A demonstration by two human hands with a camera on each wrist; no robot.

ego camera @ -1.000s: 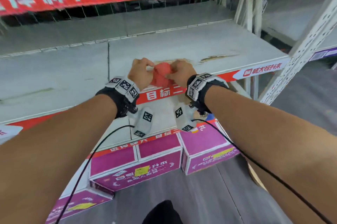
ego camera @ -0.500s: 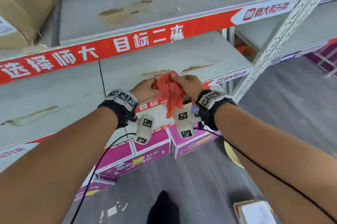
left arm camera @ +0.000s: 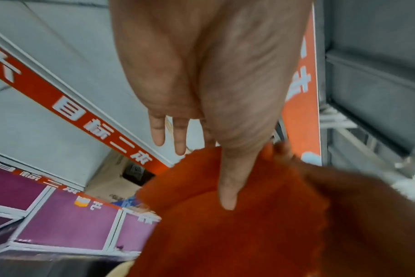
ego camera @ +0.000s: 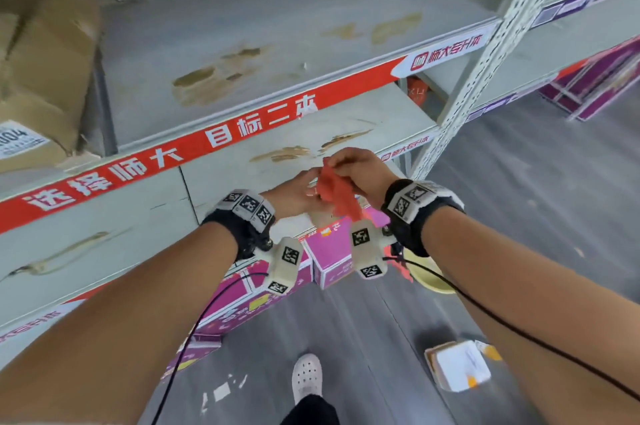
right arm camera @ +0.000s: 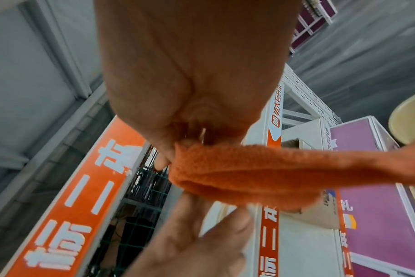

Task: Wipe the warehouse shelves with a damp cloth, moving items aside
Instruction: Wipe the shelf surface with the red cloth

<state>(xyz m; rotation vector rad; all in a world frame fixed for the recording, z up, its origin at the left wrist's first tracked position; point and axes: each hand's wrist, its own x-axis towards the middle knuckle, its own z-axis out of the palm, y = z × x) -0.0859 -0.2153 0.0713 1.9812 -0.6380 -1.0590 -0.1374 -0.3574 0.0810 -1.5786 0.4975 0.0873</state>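
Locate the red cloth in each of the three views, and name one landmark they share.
Head: the red cloth hangs at centre, between both hands, in front of the lower shelf.
Left wrist: it fills the lower right, under the thumb.
Right wrist: it stretches from the centre to the right edge, pinched by the right hand.
Shared landmark: the red shelf strip with white characters.

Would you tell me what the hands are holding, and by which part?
Both hold the red cloth: right hand pinches its top edge, left hand holds its side.
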